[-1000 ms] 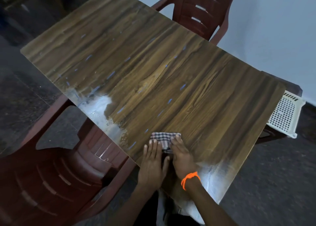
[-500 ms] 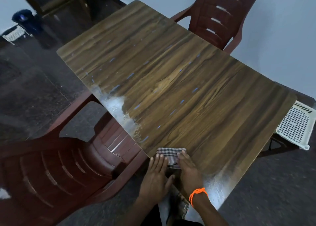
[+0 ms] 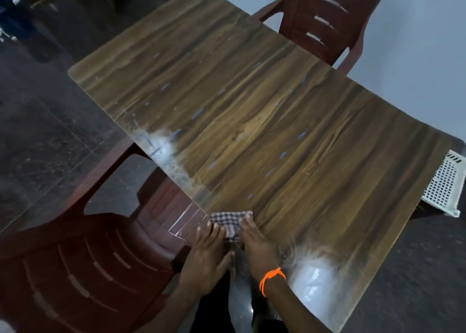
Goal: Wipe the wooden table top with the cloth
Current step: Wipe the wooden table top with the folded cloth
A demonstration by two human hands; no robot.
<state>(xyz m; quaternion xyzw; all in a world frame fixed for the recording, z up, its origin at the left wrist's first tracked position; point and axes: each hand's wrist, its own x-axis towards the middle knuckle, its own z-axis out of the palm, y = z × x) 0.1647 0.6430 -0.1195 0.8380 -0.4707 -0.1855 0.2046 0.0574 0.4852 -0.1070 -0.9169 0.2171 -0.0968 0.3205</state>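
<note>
A folded checked cloth (image 3: 228,222) lies on the wooden table top (image 3: 264,120) right at its near long edge, and everything else can be placed from that cloth. The left hand (image 3: 208,257) lies flat just at the cloth's near-left side, fingers straight and close together, their tips on the cloth's left margin; the palm hangs off the table's edge over the gap below. The right hand (image 3: 257,244) lies flat at the cloth's right side, fingers stretched forward and pressing on the fabric's right part, with the fingertips reaching its far right corner. Neither hand curls round the cloth; both press it with straight fingers, though motion blur makes it hard to tell exactly how far each fingertip overlaps the fabric. An orange thread band (image 3: 271,278) circles the right wrist, nearer the person than the cloth. Right of the cloth, along the same near edge, a pale glossy patch (image 3: 312,274) shines on the surface; left and farther along the edge sits another whitish patch (image 3: 161,146). Small bluish streaks dot the wood beyond the cloth. A dark red plastic chair (image 3: 83,269) stands left of the cloth below the table edge, a second red chair (image 3: 325,17) stands across the table from it, and a white perforated basket (image 3: 446,183) pokes out far to the right.
</note>
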